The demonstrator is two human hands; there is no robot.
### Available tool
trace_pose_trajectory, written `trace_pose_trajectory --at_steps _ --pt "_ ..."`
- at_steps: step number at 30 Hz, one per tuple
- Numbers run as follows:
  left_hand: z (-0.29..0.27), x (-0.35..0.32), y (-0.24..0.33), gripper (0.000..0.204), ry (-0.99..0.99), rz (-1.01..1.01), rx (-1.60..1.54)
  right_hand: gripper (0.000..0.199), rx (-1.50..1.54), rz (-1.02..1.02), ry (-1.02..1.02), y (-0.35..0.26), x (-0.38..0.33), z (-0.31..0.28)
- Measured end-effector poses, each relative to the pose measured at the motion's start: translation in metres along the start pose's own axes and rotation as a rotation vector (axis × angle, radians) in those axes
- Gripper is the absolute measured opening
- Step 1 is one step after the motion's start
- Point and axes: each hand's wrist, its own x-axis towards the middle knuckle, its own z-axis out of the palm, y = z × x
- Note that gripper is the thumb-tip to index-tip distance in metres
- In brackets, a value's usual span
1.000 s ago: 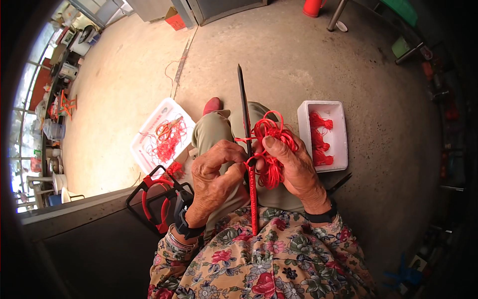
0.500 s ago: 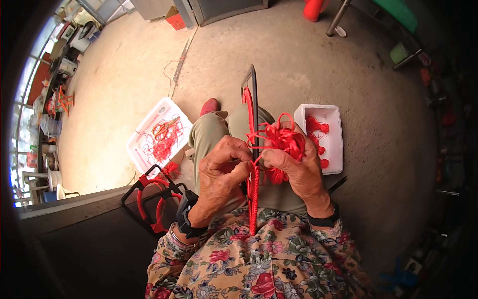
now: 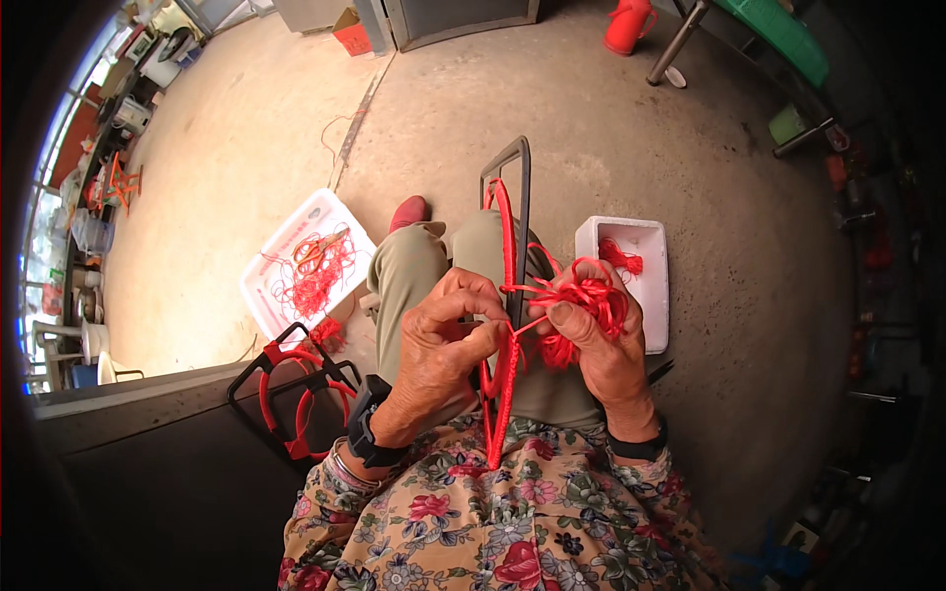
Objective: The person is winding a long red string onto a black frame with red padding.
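A black rectangular frame (image 3: 519, 187) stands upright on my lap, its near side partly wrapped in red cord (image 3: 506, 236). My left hand (image 3: 443, 340) pinches the frame and cord at its wrapped edge. My right hand (image 3: 601, 345) holds a loose bundle of red cord (image 3: 581, 300) just to the right of the frame, thumb pressed on the strands. A strand runs from the bundle to the frame.
A white tray (image 3: 286, 246) with red cord and scissors lies on the concrete floor at left. A white box (image 3: 655, 295) with red tassels sits at right. Black frames with red wrapping (image 3: 296, 389) lean by my left knee. A red jug (image 3: 631, 25) stands far ahead.
The frame has turned from edge-on to showing its open rectangle. My hands have kept hold of it and the cord bundle, shifting slightly lower.
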Motion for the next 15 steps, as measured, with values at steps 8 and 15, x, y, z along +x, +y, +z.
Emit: trace_pose_trajectory --at_steps 8,15 --pt "-0.009 0.000 -0.005 0.008 0.008 0.122 0.100 0.023 0.081 0.157 -0.020 0.013 0.002 -0.012" --pt "-0.010 0.002 -0.007 0.009 0.016 0.122 0.070 0.028 0.028 0.017 -0.180 0.019 0.000 -0.002"
